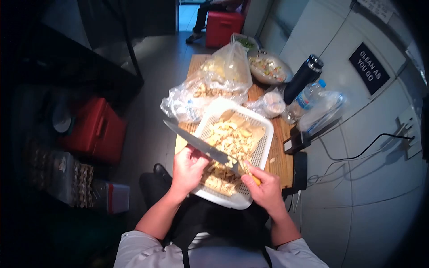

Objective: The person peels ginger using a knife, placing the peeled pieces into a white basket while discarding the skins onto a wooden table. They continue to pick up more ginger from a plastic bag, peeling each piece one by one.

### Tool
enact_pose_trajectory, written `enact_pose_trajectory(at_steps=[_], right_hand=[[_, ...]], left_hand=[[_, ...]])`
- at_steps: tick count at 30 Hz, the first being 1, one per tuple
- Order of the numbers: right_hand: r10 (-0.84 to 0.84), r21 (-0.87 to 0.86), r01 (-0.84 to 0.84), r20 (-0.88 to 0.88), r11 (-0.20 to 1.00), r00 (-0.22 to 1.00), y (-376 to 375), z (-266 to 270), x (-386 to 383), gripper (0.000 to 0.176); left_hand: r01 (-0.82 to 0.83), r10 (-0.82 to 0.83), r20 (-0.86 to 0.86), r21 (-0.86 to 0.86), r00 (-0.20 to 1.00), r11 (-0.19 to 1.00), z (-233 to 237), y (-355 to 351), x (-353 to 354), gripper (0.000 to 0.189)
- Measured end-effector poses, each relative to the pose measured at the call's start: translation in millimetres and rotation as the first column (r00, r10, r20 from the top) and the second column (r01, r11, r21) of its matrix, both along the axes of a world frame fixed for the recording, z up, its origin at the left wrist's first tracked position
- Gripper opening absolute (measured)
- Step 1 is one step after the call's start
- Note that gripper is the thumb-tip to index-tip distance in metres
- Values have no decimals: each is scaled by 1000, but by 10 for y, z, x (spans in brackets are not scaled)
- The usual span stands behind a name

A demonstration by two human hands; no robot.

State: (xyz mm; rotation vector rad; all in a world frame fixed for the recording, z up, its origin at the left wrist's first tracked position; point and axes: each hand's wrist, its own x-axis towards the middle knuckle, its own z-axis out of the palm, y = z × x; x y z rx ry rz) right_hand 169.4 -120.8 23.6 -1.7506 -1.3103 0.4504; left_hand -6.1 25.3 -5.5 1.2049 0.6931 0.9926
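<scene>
My right hand (pixel 264 184) is closed round the yellowish handle (pixel 255 179) of a large kitchen knife (pixel 201 145). Its dark blade slants up to the left, over a white plastic basket (pixel 269 134). Pale yellow-tan chopped food pieces (pixel 230 136) fill much of the basket, some on brown paper, and a few bits cling to the blade near the handle. At the basket's left side, my left hand (pixel 188 169) is closed with its fingertips against the middle of the blade. Whatever lies between those fingers is hidden.
Beyond the basket, clear plastic bags (pixel 223 73) of food crowd the wooden table (pixel 281 156). A bowl of chopped food (pixel 270 67), black flask (pixel 304 78) and water bottle (pixel 308 98) stand by the wall. Red box (pixel 100 129) and egg trays (pixel 82 183) are left; another person's leg (pixel 199 22) is behind.
</scene>
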Motion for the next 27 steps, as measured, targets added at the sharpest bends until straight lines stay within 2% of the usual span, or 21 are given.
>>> enact_pose_trajectory(at_steps=[1,2,4,5,8,10,11,14,15,21,27], right_hand=[[-17,-5,17,11,1000,1000,-1,-65,15,41],[-6,29,5,37,1000,999,8,-128,42,41],[1,5,-1,46,1000,999,13,-93,44,41],[9,26,-10,52,1000,999,37,-81,56,41],[17,27,-19,55,999,998,-9,-91,28,41],[25,15,-26,77,1000,997,1,-47,15,42],[28,-40,-26,31,999,999,-8,-37,6,42],[39,31,-41,66,999,997,-26,-188,35,42],[32,-27,-30,78,999,996,-25,-142,23,41],[24,14,-24,45,1000,999,5,-114,27,41],[35,-19,-34,30,999,999,-12,-120,5,41]], left_hand=[[27,-28,-21,-44,999,999,-34,23,-10,23],[48,-48,-66,7,997,999,-145,73,-13,23],[57,-59,39,50,998,997,-184,91,-12,22],[24,-27,110,36,994,999,-198,84,1,21],[19,-18,64,-15,998,1000,-180,77,-59,26],[68,-59,121,-75,991,995,-197,58,-72,27],[74,-65,82,-110,995,991,-188,6,-94,28],[126,-121,38,-173,992,977,-161,-3,-89,29],[133,-109,140,-176,984,975,-186,-12,-61,29],[217,-115,321,-305,940,927,-183,-9,-23,22],[177,-101,250,-308,963,935,-217,-27,0,14]])
